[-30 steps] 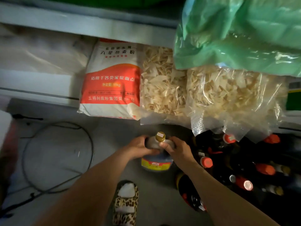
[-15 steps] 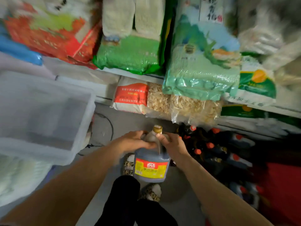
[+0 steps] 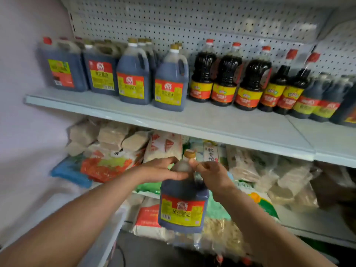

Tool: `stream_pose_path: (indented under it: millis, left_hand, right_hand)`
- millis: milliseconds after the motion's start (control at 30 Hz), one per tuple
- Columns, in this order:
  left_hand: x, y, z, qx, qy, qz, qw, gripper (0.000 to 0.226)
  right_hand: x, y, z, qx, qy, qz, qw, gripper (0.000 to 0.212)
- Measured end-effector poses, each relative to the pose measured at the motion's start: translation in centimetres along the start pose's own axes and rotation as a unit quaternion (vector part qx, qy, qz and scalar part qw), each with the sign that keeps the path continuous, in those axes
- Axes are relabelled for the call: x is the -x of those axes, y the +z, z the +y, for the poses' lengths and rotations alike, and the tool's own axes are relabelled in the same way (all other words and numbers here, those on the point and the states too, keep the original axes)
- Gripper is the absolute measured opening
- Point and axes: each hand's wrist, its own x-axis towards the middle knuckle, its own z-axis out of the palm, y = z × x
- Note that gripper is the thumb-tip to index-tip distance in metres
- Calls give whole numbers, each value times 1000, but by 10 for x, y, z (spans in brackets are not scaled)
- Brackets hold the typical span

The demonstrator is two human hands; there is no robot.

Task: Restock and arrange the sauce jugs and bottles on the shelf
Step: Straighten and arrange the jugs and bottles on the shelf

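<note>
Sauce jug point(image 3: 184, 201) held below the shelf point(image 3: 221, 124).
Left hand point(image 3: 160, 170) and right hand point(image 3: 212, 175) both grasp its shoulder, near the cap.

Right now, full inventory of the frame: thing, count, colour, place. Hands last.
held jug: 1, dark sauce, gold cap, red-yellow label; in the air below the top shelf
shelf jugs: 4 in the front row, more behind, dark, red-yellow labels; top shelf, left
round bottles: 3, near-black, red caps; top shelf, middle
slim bottles: 2, near-black, red caps; right of the round ones
far-right bottles: count unclear, dark, blurred; top shelf, right end
top shelf: 1, pale grey
pegboard: 1, white; behind the top shelf
bags: many, beige, red, green, white; lower shelves
left hand: grips the jug's shoulder
right hand: holds the jug near its neck
</note>
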Motion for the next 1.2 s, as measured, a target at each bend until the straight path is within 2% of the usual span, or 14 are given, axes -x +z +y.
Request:
stream_pose_path:
  millis: [67, 133, 267, 400, 533, 667, 800, 867, 967, 1067, 1200]
  left_hand:
    - [-2, -51, 24, -14, 35, 49, 998, 71]
    - [-6, -98, 45, -24, 58, 96, 993, 82]
    - [-20, -182, 74, -18, 97, 138, 986, 78]
    - [-54, -236, 68, -27, 99, 152, 983, 113]
    - [-96, -258, 42, -28, 105, 189, 976, 103]
    - [-125, -271, 23, -36, 105, 197, 974, 104]
    - [-140, -279, 21, -58, 114, 185, 974, 108]
    - [-144, -282, 20, -76, 115, 191, 972, 109]
    - [-149, -283, 17, -76, 118, 205, 969, 107]
    - [-151, -284, 17, -65, 118, 208, 969, 105]
    - [-153, -289, 19, -45, 116, 196, 973, 103]
  right_hand:
    - [-14, -16, -58, -15, -37, 21, 999, 58]
    - [-30, -29, -112, -23, -59, 29, 998, 55]
    - [-87, -38, -197, -64, -86, 59, 992, 51]
    - [-143, -21, -244, -68, -91, 83, 990, 74]
    - [-185, 1, -250, -42, -93, 104, 989, 62]
    - [-215, 16, -245, -10, -89, 106, 990, 56]
    - [-221, 9, -233, 24, -148, 34, 988, 27]
    - [-223, 1, -221, 54, -170, -24, 984, 41]
    - [-233, -4, -206, 87, -125, -73, 986, 77]
    - [-240, -4, -198, 32, -119, -126, 984, 75]
    - [-242, -2, -199, 46, -141, -106, 983, 67]
